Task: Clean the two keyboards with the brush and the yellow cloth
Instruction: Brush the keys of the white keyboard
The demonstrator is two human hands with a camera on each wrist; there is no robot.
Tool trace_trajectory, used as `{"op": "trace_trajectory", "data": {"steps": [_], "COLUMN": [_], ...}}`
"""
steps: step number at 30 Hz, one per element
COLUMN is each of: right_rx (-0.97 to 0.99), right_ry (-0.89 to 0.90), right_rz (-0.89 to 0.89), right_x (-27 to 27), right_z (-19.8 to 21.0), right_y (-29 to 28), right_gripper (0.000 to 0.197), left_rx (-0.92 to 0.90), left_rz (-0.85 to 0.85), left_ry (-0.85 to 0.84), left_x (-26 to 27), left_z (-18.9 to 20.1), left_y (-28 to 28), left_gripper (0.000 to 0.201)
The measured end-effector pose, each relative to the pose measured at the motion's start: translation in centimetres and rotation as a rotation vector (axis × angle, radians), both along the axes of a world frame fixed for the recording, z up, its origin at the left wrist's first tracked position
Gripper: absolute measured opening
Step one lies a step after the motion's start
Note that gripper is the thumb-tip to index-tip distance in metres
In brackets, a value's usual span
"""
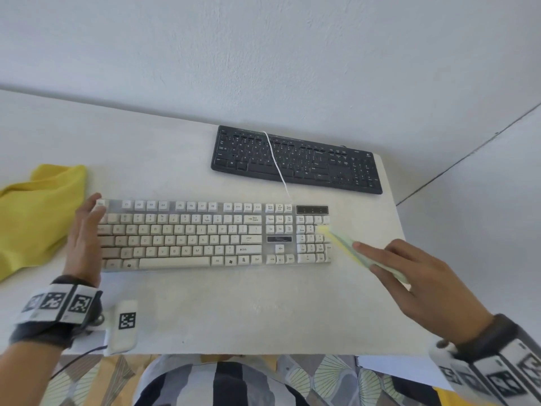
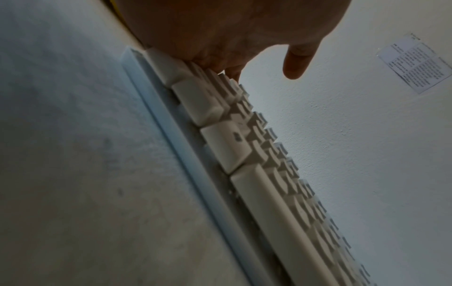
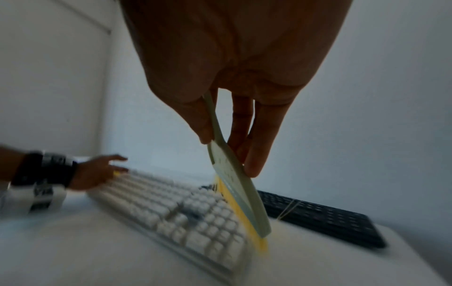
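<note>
Head view: printed legends are seen on the white keyboard [image 1: 215, 234], among them "Back Space" and "Shift", with F-key labels along its far row; most are too blurred to be read. A small logo is seen at the far right corner of the black keyboard [image 1: 295, 159], but it cannot be read. A printed sheet [image 2: 415, 62] is fixed to the wall in the left wrist view; its text is too small to be made out. Square black-and-white markers are carried on both wristbands.

The left hand [image 1: 86, 235] is laid flat over the left end of the white keyboard, fingers straight and released, with the thumb raised clear of the keys in the left wrist view. Nothing is held by it.

The brush [image 1: 355, 249] is gripped by the right hand [image 1: 409, 284], its handle pinched between the thumb and the fingers [image 3: 259, 151], with the index finger laid along the top. The brush is angled down and to the left, and its yellow bristles are set on the number pad at the right end of the white keyboard.

The cloth [image 1: 38, 212] is lying crumpled on the desk [image 1: 219, 312], just left of the white keyboard. The black keyboard is placed farther back and to the right, with a white cord [image 1: 275, 162] draped across it.
</note>
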State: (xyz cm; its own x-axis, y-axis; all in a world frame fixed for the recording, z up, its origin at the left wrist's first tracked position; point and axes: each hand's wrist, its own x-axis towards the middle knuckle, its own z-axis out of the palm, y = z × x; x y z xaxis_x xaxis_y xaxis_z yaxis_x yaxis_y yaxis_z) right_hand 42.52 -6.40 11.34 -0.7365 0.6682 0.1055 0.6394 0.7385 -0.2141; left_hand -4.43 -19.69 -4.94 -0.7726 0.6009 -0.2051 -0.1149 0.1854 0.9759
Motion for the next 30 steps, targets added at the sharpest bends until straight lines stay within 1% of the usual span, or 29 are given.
{"op": "trace_trajectory", "data": {"steps": [2, 5, 7, 9, 10, 12, 13, 14, 16, 18, 20, 22, 24, 27, 30], "right_rx": [-0.039, -0.087, -0.125, -0.137, -0.131, -0.121, -0.114, -0.108, -0.118, -0.134, -0.164, -0.173, -0.158, -0.121, -0.027], "right_ry": [0.150, 0.290, 0.324, 0.301, 0.275, 0.202, 0.169, 0.147, 0.124, 0.087, 0.028, -0.043, -0.159, -0.307, -0.574], "right_rz": [-0.027, -0.040, -0.004, 0.055, 0.095, 0.207, 0.271, 0.333, 0.429, 0.488, 0.519, 0.517, 0.464, 0.367, 0.269], "right_x": [-2.7, -7.0, -10.1, -13.1, -14.8, -18.3, -20.0, -21.8, -25.2, -28.0, -30.0, -31.2, -31.0, -28.2, -25.7], "right_z": [-0.1, -0.4, -0.6, -0.5, -0.3, 0.4, 0.7, 1.1, 1.5, 1.7, 1.4, 0.8, 0.4, 0.4, 2.0], "right_y": [-0.6, -1.3, -1.7, -1.9, -2.0, -2.2, -2.2, -2.2, -2.0, -1.6, -1.4, -1.1, -0.4, 0.9, 1.4], "right_gripper": [0.040, 0.041, 0.041, 0.041, 0.041, 0.040, 0.040, 0.039, 0.037, 0.035, 0.037, 0.036, 0.034, 0.036, 0.039], "left_rx": [0.016, 0.051, 0.037, 0.028, 0.041, 0.072, 0.076, 0.085, 0.119, 0.151, 0.163, 0.157, 0.145, 0.124, 0.131], "left_rz": [-0.011, -0.025, -0.043, -0.072, -0.080, -0.066, -0.081, -0.099, -0.106, -0.119, -0.131, -0.146, -0.160, -0.157, -0.168], "left_ry": [-0.006, -0.027, -0.059, -0.120, -0.140, -0.140, -0.145, -0.156, -0.179, -0.196, -0.248, -0.260, -0.241, -0.198, -0.236], "left_x": [0.0, 0.4, 0.1, -0.1, 0.0, 0.9, 1.4, 1.7, 1.6, 1.2, 1.0, 0.8, 0.6, 0.3, 0.1], "left_z": [0.1, 0.6, 0.4, 0.4, 1.0, 2.6, 3.2, 3.5, 3.6, 3.4, 3.6, 3.6, 2.9, 1.9, 1.6], "left_y": [-0.1, 0.0, -0.2, -0.2, -0.2, -0.3, -0.2, -0.3, -0.6, -0.8, -0.9, -1.0, -0.9, -0.8, -0.6], "left_gripper": [0.051, 0.062, 0.073, 0.087, 0.086, 0.062, 0.056, 0.059, 0.076, 0.086, 0.095, 0.099, 0.105, 0.102, 0.103]}}
